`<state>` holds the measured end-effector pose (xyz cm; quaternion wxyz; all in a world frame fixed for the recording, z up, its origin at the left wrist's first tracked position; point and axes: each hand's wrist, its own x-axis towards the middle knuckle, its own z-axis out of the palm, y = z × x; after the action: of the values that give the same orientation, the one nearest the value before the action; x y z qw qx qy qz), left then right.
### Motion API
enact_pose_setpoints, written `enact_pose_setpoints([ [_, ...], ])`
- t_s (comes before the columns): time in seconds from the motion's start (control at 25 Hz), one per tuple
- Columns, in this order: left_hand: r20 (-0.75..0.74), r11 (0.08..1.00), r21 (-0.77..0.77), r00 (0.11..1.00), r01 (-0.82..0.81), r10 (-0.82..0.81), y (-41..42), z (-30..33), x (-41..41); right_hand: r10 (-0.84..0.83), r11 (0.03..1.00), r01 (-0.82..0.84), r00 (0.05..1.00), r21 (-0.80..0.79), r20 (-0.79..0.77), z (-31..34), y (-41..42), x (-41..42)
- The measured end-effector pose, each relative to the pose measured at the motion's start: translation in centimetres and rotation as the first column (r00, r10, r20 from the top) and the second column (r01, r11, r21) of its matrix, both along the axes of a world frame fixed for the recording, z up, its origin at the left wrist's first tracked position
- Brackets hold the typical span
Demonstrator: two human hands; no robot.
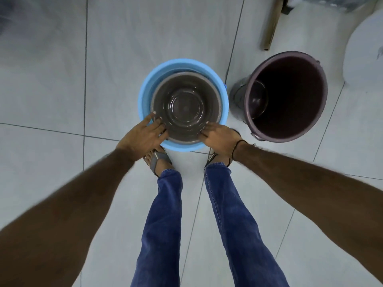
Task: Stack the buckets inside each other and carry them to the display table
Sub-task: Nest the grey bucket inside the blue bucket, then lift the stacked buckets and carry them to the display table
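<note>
A light blue bucket [145, 94] stands on the tiled floor just in front of my feet. A grey bucket [186, 108] sits inside it, its rim a little above the blue rim. My left hand [145, 135] grips the near left of the grey rim, and my right hand [219, 137] grips the near right of it. A dark maroon bucket [290, 98] stands upright on the floor to the right, apart from the blue one.
A white round container [364, 52] is at the right edge. A brown stick [271, 23] lies on the floor at the back right. My legs in blue jeans and sandals stand close behind the blue bucket. Pale floor tiles [62, 79] spread to the left.
</note>
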<state>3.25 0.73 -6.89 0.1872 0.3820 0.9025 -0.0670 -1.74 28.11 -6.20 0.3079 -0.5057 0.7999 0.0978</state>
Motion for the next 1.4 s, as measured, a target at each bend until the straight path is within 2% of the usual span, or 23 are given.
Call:
enact_pose_setpoints([
  [0.28, -0.009, 0.998, 0.053, 0.999, -0.032, 0.032, -2.3, 5.4, -5.6, -0.045, 0.998, 0.041, 0.995, -0.05, -0.085, 4.3, -1.2, -5.9],
  [0.4, 0.065, 0.995, 0.084, 0.997, -0.044, 0.038, -3.7, 11.0, -8.6, -0.086, 0.993, 0.08, 0.994, -0.085, -0.066, 9.3, -1.9, -8.1],
  [0.52, 0.14, 0.978, 0.201, 0.99, -0.056, 0.028, -4.0, 17.5, -10.8, -0.11, 0.985, 0.095, 0.989, -0.146, -0.099, 15.9, -0.8, -9.4],
  [0.68, 0.075, 0.947, 0.321, 0.996, 0.031, -0.058, -1.7, 24.6, -12.8, -0.13, 0.965, 0.089, 0.979, -0.246, -0.157, 23.8, 3.7, -10.4],
  [0.92, -0.074, 0.886, 0.375, 0.962, 0.273, -0.265, 9.5, 31.6, -15.1, -0.225, 0.923, 0.117, 0.937, -0.367, -0.266, 33.9, 16.0, -9.2],
  [1.04, -0.171, 0.867, 0.312, 0.921, 0.388, -0.351, 16.2, 31.7, -15.4, -0.274, 0.928, 0.17, 0.915, -0.331, -0.298, 35.3, 22.5, -7.7],
  [1.16, -0.22, 0.868, 0.188, 0.881, 0.459, -0.418, 22.3, 28.9, -15.3, -0.337, 0.922, 0.246, 0.889, -0.298, -0.309, 33.5, 27.7, -6.4],
  [1.28, -0.198, 0.853, 0.113, 0.853, 0.51, -0.484, 26.4, 24.2, -14.7, -0.39, 0.913, 0.33, 0.88, -0.242, -0.272, 28.9, 30.2, -4.8],
  [1.4, -0.103, 0.848, 0.053, 0.847, 0.528, -0.521, 28.8, 18.5, -14.0, -0.471, 0.881, 0.44, 0.853, -0.172, -0.225, 22.0, 31.6, -2.9],
])
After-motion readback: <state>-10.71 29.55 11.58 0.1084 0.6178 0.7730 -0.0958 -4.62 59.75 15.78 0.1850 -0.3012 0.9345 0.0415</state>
